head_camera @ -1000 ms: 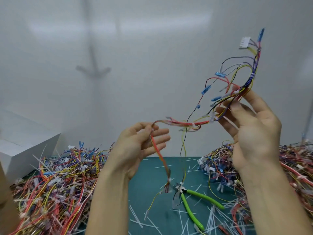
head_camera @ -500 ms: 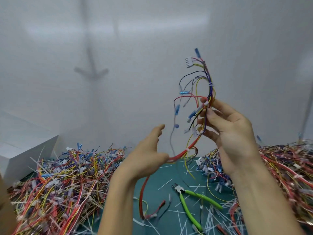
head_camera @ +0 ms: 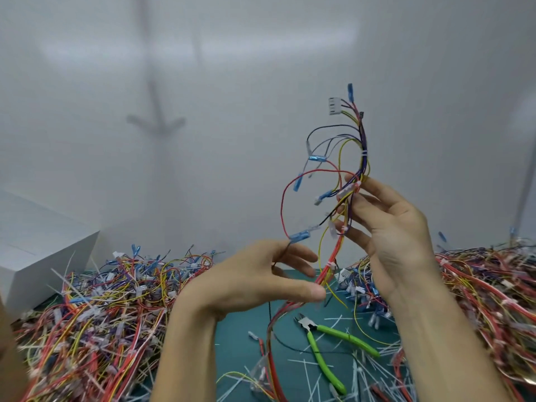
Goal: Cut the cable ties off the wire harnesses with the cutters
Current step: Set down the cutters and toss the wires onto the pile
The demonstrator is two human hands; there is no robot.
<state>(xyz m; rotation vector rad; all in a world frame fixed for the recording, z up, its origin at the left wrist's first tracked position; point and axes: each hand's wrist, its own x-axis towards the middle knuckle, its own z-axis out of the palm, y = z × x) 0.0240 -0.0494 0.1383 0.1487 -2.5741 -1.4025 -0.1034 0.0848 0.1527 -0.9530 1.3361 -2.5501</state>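
Plain white wall (head_camera: pixel 261 68) fills the frame from 9 through 12 to 3 o'clock. Flat teal mat (head_camera: pixel 235 352) at 6 o'clock.

Loose heap of red, yellow and purple wires (head_camera: pixel 95 314) sits on the mat at 8 o'clock. A second heap of mostly red wires (head_camera: pixel 487 285) is at 4 o'clock. White rectangular box (head_camera: pixel 37 245) stands at 9 o'clock, just behind the first heap.

Right hand (head_camera: pixel 391 236), at 3 o'clock of centre, is raised with its palm toward the camera. Its fingers curl round the middle of the multicolour wire harness (head_camera: pixel 362 140) and the thumb presses it in near the top of the grip. Firm hold.

Left hand (head_camera: pixel 249 277), at 6 o'clock of centre, has fingers spread and nearly straight. The harness's lower red strands run between thumb tip and fingers. Can't tell if that's a real pinch or just contact.

The harness stands roughly upright at 2 o'clock, off the mat. Its tail droops past the left hand down to the mat.

Green-handled steel cutters (head_camera: pixel 311 338) lie flat on the mat at 5 o'clock, handles splayed, in neither hand.

Thin white cut tie strips (head_camera: pixel 361 369) are scattered around the cutters.

Small white plastic connector (head_camera: pixel 333 105) tops the harness at 1 o'clock.

One white cable tie (head_camera: pixel 363 153) is wrapped round the bundle above the right hand.
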